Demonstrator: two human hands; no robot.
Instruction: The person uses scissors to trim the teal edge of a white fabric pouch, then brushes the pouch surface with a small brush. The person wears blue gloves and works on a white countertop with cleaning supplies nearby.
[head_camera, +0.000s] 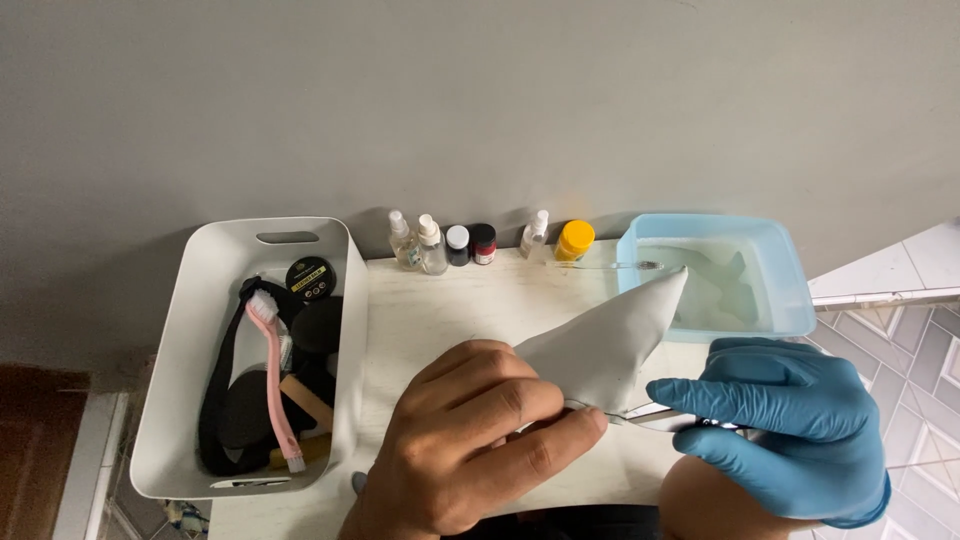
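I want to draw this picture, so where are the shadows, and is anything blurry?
In the head view, soft light leaves faint shadows behind the small bottles against the grey wall; the white basket is dark inside; the left hand, the gloved right hand and the white sheet look sharp; no strong glare.

Bare left hand (465, 440) low in the centre, knuckles up, thumb and fingers (560, 425) pinched together. Right hand (790, 425) in a blue glove just beside it, fingers curled closed, forefinger pointing left.
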